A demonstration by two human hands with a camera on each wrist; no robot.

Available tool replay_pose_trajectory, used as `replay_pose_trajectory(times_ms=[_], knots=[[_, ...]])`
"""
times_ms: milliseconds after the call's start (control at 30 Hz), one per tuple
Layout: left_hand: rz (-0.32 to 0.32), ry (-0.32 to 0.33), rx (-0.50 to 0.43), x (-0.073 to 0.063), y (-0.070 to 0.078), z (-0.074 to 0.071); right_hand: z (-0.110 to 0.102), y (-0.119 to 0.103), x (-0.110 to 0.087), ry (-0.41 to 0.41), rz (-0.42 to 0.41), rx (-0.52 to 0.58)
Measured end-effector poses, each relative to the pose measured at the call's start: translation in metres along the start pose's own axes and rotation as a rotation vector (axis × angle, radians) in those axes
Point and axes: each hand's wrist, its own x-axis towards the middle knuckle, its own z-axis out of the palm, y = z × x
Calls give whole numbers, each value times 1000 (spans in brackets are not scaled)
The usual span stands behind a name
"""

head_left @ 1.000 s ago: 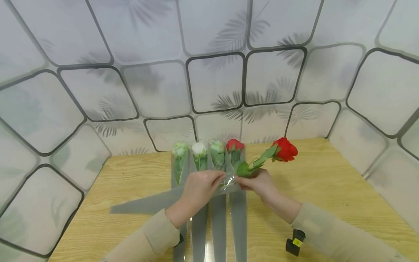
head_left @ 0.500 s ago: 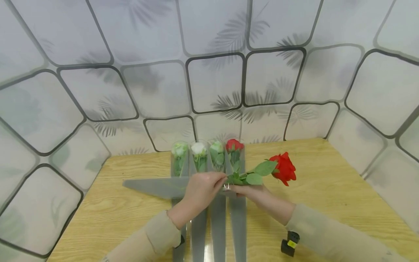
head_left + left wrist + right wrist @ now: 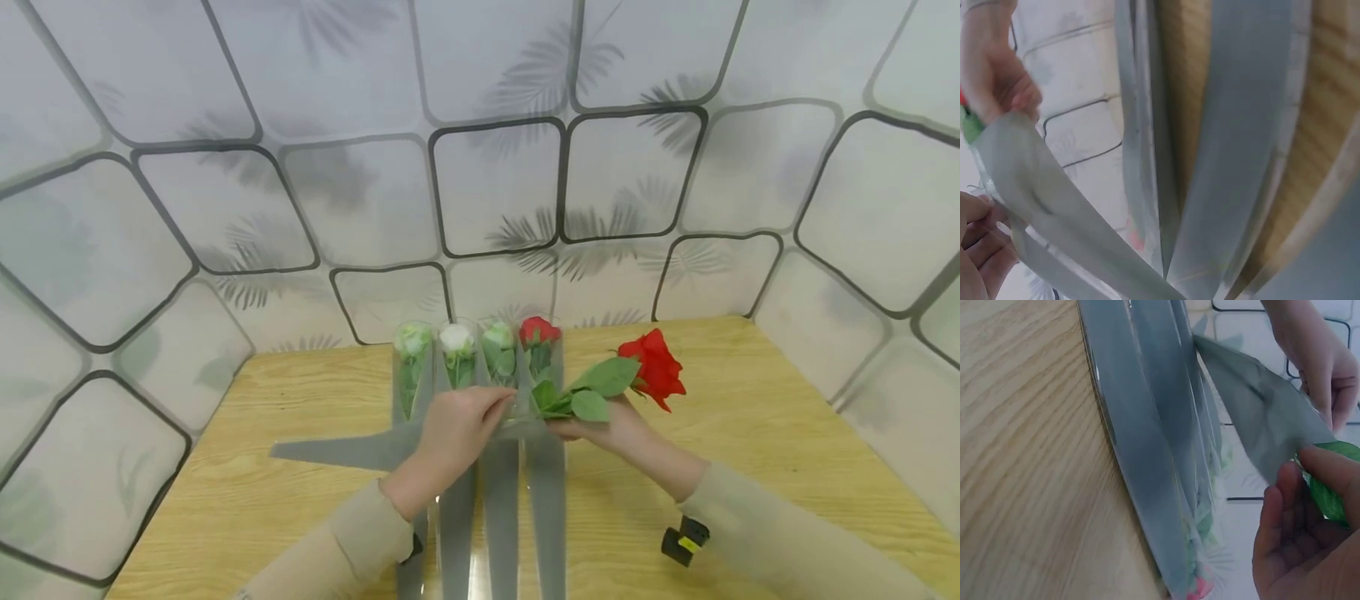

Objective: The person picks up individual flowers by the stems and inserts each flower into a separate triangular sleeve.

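Note:
A single red rose (image 3: 656, 371) with green leaves leans out to the right, its lower stem running into the mouth of a grey-backed clear flower sleeve (image 3: 348, 450). My left hand (image 3: 457, 425) pinches the sleeve near its open end; in the left wrist view its fingers (image 3: 994, 256) are at the film's edge. My right hand (image 3: 618, 429) holds the rose low on its stem, below the leaves. In the right wrist view its thumb (image 3: 1329, 465) lies against the leaves at the sleeve's mouth, other fingers curled beneath. The stem inside the sleeve is mostly hidden.
Several sleeved flowers lie side by side under my hands: pale green ones (image 3: 412, 346), a white one (image 3: 457, 340) and a red rose (image 3: 538, 332). Their grey sleeves (image 3: 546, 517) taper toward me across the wooden table (image 3: 750, 467). A patterned wall (image 3: 495, 192) stands behind.
The rose dipped from its raised angle as my right hand moved left toward the sleeve, then drew back slightly right. The sleeve's narrow tip swung up and partly back down. My left hand stays put.

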Motion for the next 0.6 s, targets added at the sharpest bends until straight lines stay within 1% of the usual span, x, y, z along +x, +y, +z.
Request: replay_pose_trajectory(times_ms=[33,67,133,200,267,333,433,500,567,600], knots=[[-2,16,-5,1,-2,0,-2,2,-1,84,-41,-148],[-3,27,-6,2,-3,-1,-4,4,-2,92,-43,-187],[-4,43,-6,4,-6,-3,-7,8,-3,76,-42,-208],[-6,53,-10,6,-7,-5,-10,15,-4,68,-26,-179],[-9,60,-16,7,-8,-7,-11,21,-6,61,8,-71],[-16,67,-30,8,-9,-10,-11,28,-10,73,33,92],[-25,68,-40,8,-9,-12,-12,34,-16,102,81,302],[-28,68,-38,8,-9,-13,-12,36,-18,143,96,413],[-28,69,-32,7,-10,-13,-12,38,-20,197,97,495],[-26,69,-28,6,-10,-13,-13,38,-21,231,102,554]])
